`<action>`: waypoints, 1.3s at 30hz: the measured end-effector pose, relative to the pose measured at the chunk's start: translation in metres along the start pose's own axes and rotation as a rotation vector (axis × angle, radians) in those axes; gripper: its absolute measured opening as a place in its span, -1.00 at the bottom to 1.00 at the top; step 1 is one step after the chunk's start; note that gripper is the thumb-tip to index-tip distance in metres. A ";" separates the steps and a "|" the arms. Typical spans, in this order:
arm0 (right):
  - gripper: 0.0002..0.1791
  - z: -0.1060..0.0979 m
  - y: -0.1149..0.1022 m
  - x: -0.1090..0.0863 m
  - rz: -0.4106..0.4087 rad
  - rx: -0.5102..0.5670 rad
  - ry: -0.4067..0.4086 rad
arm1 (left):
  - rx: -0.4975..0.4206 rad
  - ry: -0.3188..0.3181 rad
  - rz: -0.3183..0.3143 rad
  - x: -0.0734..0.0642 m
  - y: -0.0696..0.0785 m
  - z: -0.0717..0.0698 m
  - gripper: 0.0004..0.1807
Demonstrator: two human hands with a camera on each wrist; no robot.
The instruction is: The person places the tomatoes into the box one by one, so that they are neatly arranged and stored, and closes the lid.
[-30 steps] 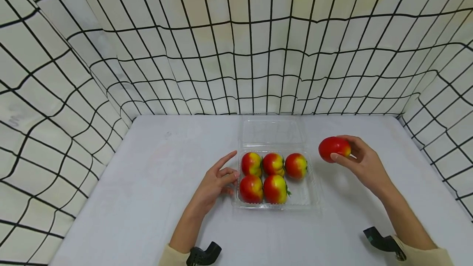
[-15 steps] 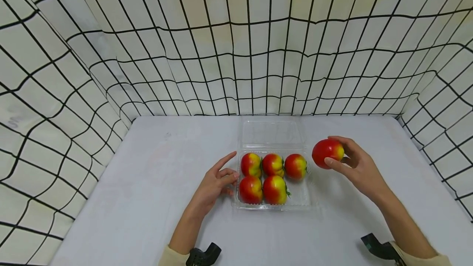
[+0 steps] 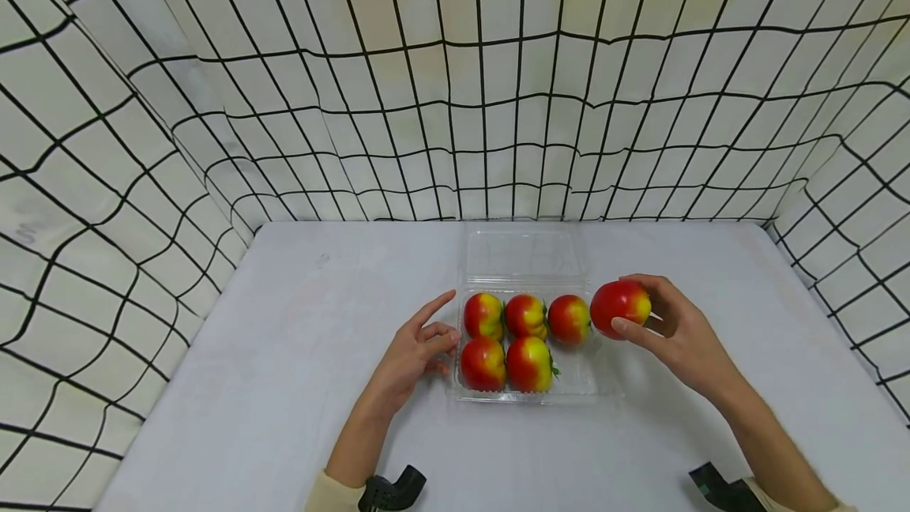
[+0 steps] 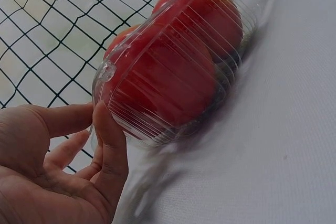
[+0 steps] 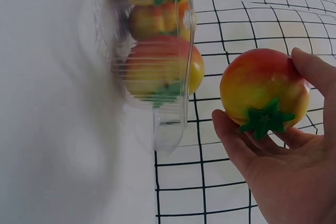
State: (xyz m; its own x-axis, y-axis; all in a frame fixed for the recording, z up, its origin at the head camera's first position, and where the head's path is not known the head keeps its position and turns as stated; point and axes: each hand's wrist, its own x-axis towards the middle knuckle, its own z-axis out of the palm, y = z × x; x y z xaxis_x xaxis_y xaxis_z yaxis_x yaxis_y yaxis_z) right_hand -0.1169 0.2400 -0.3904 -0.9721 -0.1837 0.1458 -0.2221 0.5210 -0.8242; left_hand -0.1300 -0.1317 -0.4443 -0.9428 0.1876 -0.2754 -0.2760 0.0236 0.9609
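In the head view, a clear plastic clamshell box (image 3: pixel 576 378) lies with its lid (image 3: pixel 522 255) folded back. Several red-and-yellow tomatoes (image 3: pixel 483 364) sit in two rows inside it, three at the back and two in front. The front right spot holds none. My left hand (image 3: pixel 415 350) pinches the box's left wall; the left wrist view shows fingertips (image 4: pixel 102 116) meeting at the rim. My right hand (image 3: pixel 671 326) holds another tomato (image 3: pixel 620 309) above the box's right edge. In the right wrist view, its green star-shaped calyx (image 5: pixel 266 119) faces the palm.
A white-covered table (image 3: pixel 284 385) lies beneath everything. Black netting (image 3: pixel 483 101) over pale walls rises at the back and on both sides. A black wrist mount (image 3: pixel 391 488) sits on each forearm.
My right hand has moved left and a little toward me with the tomato, from beside the box to over its right edge. The left hand and the box have stayed put.
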 end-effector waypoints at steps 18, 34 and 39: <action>-0.27 0.011 0.000 -0.008 -0.074 0.042 -0.013 | -0.002 -0.010 0.000 0.000 -0.002 -0.001 -0.30; -0.23 0.007 0.001 -0.011 -0.152 0.121 -0.096 | 0.007 -0.006 0.010 0.001 -0.001 -0.001 -0.31; -0.23 0.009 0.002 -0.011 -0.142 0.082 -0.046 | -0.001 -0.004 0.001 0.002 -0.002 0.000 -0.31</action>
State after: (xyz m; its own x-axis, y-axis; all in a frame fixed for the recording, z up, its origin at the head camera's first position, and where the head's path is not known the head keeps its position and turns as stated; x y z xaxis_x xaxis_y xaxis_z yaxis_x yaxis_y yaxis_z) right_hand -0.1056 0.2361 -0.3988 -0.9263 -0.2900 0.2404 -0.3485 0.4178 -0.8390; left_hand -0.1312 -0.1317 -0.4463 -0.9424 0.1918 -0.2739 -0.2749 0.0219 0.9612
